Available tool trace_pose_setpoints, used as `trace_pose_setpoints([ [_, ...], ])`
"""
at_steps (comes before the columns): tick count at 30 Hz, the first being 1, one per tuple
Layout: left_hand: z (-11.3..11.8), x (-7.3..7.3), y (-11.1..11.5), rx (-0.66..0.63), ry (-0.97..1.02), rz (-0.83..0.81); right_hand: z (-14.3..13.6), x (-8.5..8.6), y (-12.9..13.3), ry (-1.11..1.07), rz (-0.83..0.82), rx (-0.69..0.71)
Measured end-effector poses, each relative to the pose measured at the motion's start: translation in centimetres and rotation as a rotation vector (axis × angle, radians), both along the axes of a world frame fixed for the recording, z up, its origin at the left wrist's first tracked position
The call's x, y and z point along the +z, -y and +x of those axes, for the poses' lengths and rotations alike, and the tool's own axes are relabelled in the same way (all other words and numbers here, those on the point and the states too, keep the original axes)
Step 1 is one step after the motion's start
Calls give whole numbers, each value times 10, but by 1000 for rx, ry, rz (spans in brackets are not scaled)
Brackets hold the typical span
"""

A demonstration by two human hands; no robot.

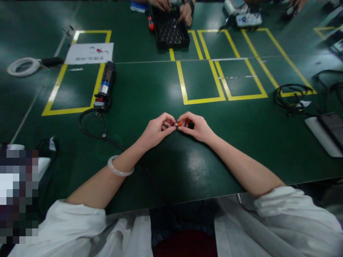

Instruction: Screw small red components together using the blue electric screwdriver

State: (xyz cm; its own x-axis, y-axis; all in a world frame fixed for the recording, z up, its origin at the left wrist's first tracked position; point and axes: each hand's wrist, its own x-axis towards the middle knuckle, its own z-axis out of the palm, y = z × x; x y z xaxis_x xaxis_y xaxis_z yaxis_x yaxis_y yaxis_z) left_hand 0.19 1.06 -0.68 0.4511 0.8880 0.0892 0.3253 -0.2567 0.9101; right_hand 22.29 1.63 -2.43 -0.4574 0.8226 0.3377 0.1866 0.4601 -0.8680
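My left hand (160,129) and my right hand (196,126) meet over the green table, fingertips almost touching. Between them is a tiny orange and dark red part (179,124), too small to name. My right thumb and fingers pinch its orange end; my left fingertips close on its darker end. To the left lies a black and silver cylindrical device (106,84) with a blue band. A black cable (88,125) runs from its lower end towards my left forearm and passes under it.
Yellow tape (205,101) marks rectangles on the table. A white sign (89,53) and a white coil (23,67) sit at the left. Across the table, another person's hands (184,14) reach over a black tray (173,44) of small parts. Coiled black cable (291,94) and a tablet-like object (325,134) lie right.
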Motion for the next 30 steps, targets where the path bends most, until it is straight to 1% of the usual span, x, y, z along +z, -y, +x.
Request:
trace_pose_setpoints([
  [6, 0, -2, 0, 29, 18, -28, 0, 1, 1, 11, 34, 20],
  [14, 1, 2, 2, 39, -31, 77, -1, 2, 2, 46, 44, 14],
  [22, 1, 2, 2, 25, -50, 99, 2, 6, 3, 124, 169, 14],
  [30, 1, -2, 2, 32, -29, 126, 2, 5, 2, 117, 185, 1],
])
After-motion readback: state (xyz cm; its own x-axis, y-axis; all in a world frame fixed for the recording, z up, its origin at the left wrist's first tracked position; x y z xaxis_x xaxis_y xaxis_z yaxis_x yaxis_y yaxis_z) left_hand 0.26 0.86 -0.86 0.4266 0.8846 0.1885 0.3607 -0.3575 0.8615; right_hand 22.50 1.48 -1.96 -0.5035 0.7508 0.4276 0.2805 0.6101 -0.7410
